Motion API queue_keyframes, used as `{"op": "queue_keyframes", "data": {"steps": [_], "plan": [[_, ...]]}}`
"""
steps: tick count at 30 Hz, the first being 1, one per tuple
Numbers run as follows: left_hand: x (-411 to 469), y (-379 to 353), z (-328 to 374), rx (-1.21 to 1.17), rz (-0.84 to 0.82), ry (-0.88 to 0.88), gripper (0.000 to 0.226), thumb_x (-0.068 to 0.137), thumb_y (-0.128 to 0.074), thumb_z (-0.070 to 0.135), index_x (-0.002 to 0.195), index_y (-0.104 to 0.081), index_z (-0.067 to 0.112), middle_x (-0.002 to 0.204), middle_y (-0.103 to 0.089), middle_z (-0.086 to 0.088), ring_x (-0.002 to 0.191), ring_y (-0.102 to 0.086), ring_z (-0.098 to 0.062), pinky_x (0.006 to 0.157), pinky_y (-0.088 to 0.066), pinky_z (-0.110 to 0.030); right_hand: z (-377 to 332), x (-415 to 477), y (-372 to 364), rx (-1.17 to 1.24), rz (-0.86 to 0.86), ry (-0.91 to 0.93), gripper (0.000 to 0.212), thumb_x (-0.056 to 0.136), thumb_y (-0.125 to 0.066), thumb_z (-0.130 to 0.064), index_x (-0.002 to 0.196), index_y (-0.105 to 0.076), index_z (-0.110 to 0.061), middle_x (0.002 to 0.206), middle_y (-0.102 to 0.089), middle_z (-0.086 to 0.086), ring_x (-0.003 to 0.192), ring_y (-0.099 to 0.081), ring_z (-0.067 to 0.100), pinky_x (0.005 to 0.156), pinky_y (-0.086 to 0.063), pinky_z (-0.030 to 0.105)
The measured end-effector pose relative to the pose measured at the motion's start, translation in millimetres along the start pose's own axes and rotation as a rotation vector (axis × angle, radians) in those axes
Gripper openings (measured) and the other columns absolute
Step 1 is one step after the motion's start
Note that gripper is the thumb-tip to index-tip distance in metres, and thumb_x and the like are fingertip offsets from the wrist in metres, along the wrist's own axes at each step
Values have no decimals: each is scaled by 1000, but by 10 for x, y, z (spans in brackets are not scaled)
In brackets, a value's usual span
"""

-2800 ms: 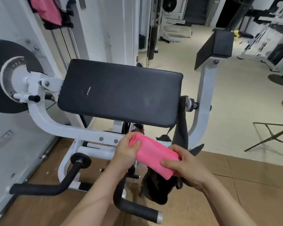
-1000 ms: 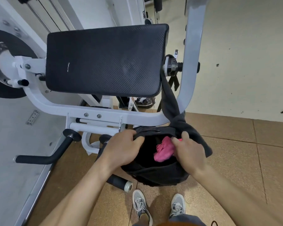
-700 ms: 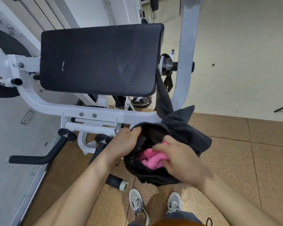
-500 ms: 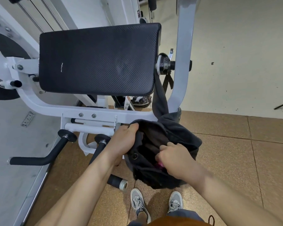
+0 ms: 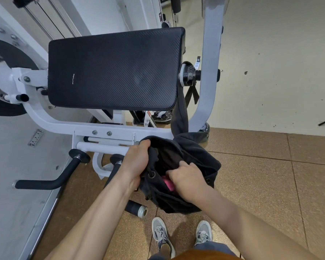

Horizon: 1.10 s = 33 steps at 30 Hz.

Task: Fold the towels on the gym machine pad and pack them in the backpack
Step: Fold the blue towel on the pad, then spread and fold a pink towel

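1. One pink towel (image 5: 168, 182) sits low in the mouth of the backpack (image 5: 201, 156), with only a sliver showing at 8 o'clock of the right hand (image 5: 188, 177).
2. Seconds ago we had it folded and held in both hands above the bag. Then it went in crumpled, and now it is nearly buried. We judge this towel as good as packed, though its fold looks lost.
3. The right hand's fingers are curled inside the opening. We cannot tell whether they pinch the towel or only press it down.
4. The left hand (image 5: 135, 162) grips the backpack's rim at 9 o'clock of the opening, fingers wrapped over the cloth, holding it wide.
5. The backpack hangs by its strap (image 5: 179, 117) from the white frame (image 5: 101, 128), at 5 o'clock of the black pad (image 5: 113, 70).
6. A foam handle (image 5: 43, 183) lies at 8 o'clock of the pad and a dark weight disc (image 5: 8, 109) at 9 o'clock.
7. The ground under the bag is cork-brown tiles (image 5: 261, 184), with a pale floor (image 5: 270, 53) from 1 to 3 o'clock. Our shoes (image 5: 161, 235) are at 6 o'clock.
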<state>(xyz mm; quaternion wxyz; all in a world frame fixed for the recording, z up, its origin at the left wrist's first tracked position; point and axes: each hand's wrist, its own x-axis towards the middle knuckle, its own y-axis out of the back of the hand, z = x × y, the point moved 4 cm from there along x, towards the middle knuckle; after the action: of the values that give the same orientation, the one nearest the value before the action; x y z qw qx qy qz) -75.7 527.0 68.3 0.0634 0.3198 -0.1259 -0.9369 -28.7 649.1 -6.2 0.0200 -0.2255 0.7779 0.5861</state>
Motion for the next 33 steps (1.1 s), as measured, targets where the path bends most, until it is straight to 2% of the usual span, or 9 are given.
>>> {"op": "queue_keyframes", "data": {"steps": [5, 8, 10, 13, 15, 19, 22, 27, 33], "plan": [[-35, 53, -31, -87, 2, 24, 28, 96, -51, 25, 79, -68, 10, 74, -72, -9, 82, -68, -30, 85, -54, -45, 315, -187, -132, 13, -187, -15, 44, 88, -58, -47, 130, -51, -37, 121, -44, -1, 116, -37, 23, 94, -34, 43], [-4, 87, -79, -128, 22, 51, 25, 97, -51, 27, 90, -68, 11, 84, -75, -10, 88, -70, -30, 90, -54, -47, 592, -402, 18, 213, 162, -304, 62, 73, -61, -68, 123, -49, -35, 110, -44, -1, 108, -43, 21, 88, -42, 40], [-7, 75, -104, -153, 30, 65, 24, 97, -51, 27, 93, -68, 11, 89, -74, -12, 90, -69, -30, 90, -54, -47, 797, -575, 11, 289, 249, -539, 64, 71, -66, -57, 121, -45, -23, 110, -49, 8, 104, -51, 28, 82, -47, 38], [-18, 6, -164, -91, -11, 17, 27, 96, -51, 28, 89, -69, 10, 92, -74, -13, 93, -69, -31, 90, -52, -48, 905, -623, -94, 793, 81, -702, 47, 76, -64, -25, 114, -37, -16, 97, -61, 15, 77, -63, 33, 64, -49, 35], [3, 52, -184, 129, 3, -97, 34, 96, -48, 31, 81, -67, 8, 86, -73, -12, 88, -68, -29, 87, -52, -48, 906, -614, -20, 1114, 195, -680, 33, 79, -56, -8, 104, -38, -19, 80, -61, 13, 52, -56, 26, 50, -45, 36], [83, 313, -202, 982, 85, -344, 48, 100, -40, 39, 65, -51, 6, 67, -60, -9, 73, -60, -31, 65, -42, -38, 599, -677, 552, 1319, 420, -360, 36, 81, -49, 4, 99, -39, -24, 69, -60, 7, 53, -44, 18, 51, -35, 35], [106, 266, -365, 1293, -36, -302, 42, 100, -39, 41, 67, -44, 14, 78, -64, -8, 81, -64, -32, 65, -45, -35, 491, -629, 681, 1100, 441, -281, 35, 80, -50, 1, 97, -39, -27, 78, -61, 19, 51, -43, 19, 51, -36, 42], [109, 376, -216, 786, 166, -231, 47, 96, -39, 39, 58, -44, 12, 51, -56, -7, 52, -61, -34, 55, -47, -41, 897, -951, 824, 1138, 679, -327, 28, 82, -49, 5, 89, -46, -21, 74, -51, 9, 60, -41, 17, 55, -35, 31], [97, 208, -118, 1032, 132, -310, 46, 96, -38, 38, 57, -41, 12, 55, -51, -2, 55, -51, -24, 55, -38, -33, 1200, -1000, 748, 957, 673, -397, 30, 81, -49, 2, 86, -55, -26, 76, -57, 0, 65, -48, 11, 58, -37, 32]]}}
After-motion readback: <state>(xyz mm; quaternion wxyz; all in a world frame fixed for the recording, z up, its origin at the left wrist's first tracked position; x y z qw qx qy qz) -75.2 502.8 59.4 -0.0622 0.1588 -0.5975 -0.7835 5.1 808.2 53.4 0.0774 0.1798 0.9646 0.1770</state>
